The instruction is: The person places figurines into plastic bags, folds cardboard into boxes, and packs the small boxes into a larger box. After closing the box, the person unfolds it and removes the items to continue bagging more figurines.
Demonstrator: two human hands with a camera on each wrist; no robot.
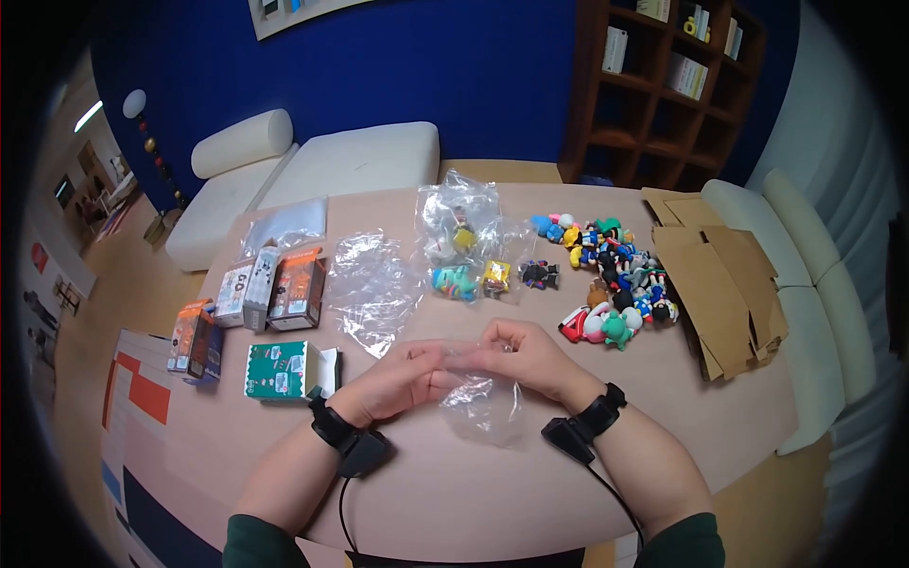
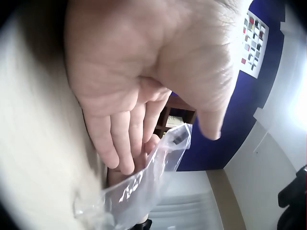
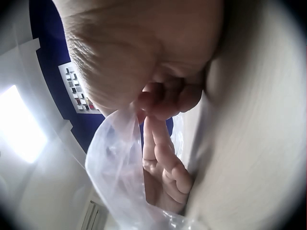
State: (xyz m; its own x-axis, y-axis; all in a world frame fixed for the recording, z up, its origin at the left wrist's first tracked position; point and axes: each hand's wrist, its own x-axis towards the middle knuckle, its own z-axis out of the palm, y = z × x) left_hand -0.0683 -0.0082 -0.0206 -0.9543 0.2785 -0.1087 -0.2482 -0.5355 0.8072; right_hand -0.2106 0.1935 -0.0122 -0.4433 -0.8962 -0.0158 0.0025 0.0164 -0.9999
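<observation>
A clear plastic bag (image 1: 485,414) hangs between the two hands over the near part of the table. My right hand (image 1: 532,358) pinches its upper edge with curled fingers, and in the right wrist view the bag (image 3: 115,160) droops from that grip. My left hand (image 1: 400,381) is beside the bag with its fingers fairly straight. The left wrist view shows the left thumb (image 2: 209,125) standing apart from the fingers, with the bag (image 2: 144,189) just beyond the fingertips.
Boxes stand at the left, including a green box (image 1: 281,370) and an orange box (image 1: 297,289). Clear bags (image 1: 374,284) lie mid-table, some around toys (image 1: 454,282). A pile of figurines (image 1: 615,270) sits right of centre, near flattened cardboard (image 1: 720,293).
</observation>
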